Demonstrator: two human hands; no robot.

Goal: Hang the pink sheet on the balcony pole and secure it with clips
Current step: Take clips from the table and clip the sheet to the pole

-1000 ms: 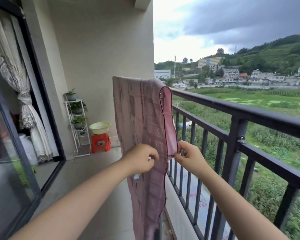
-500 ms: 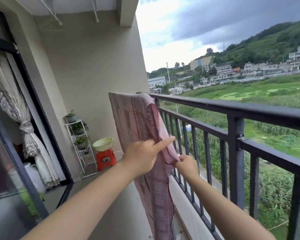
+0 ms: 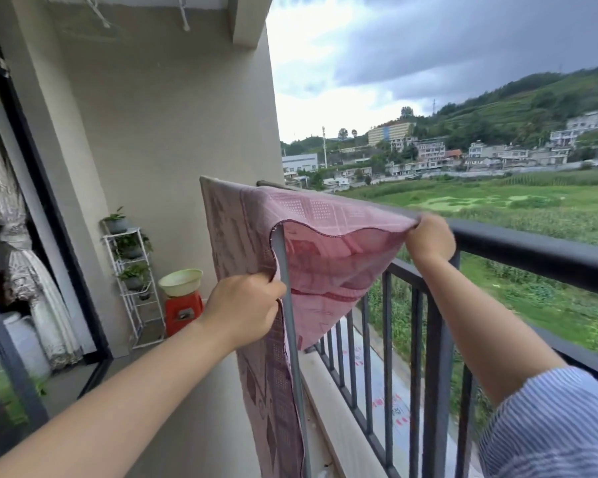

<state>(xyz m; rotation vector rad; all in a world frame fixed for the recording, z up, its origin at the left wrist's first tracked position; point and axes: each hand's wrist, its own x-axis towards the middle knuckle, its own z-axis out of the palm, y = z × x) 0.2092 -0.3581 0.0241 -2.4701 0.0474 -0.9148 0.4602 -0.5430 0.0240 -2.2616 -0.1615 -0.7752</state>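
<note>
Sheet (image 3: pixel 325 243) draped over railing (image 3: pixel 532 250).
Left hand (image 3: pixel 246 308) shuts its grip on the hanging edge; right hand (image 3: pixel 428 236) pinches a corner at the rail.

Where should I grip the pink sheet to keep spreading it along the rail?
Pinch the pink sheet at its dark hemmed edge, from the balcony side: right hand at the corner on the top rail, left hand lower on the hanging hem.
</note>
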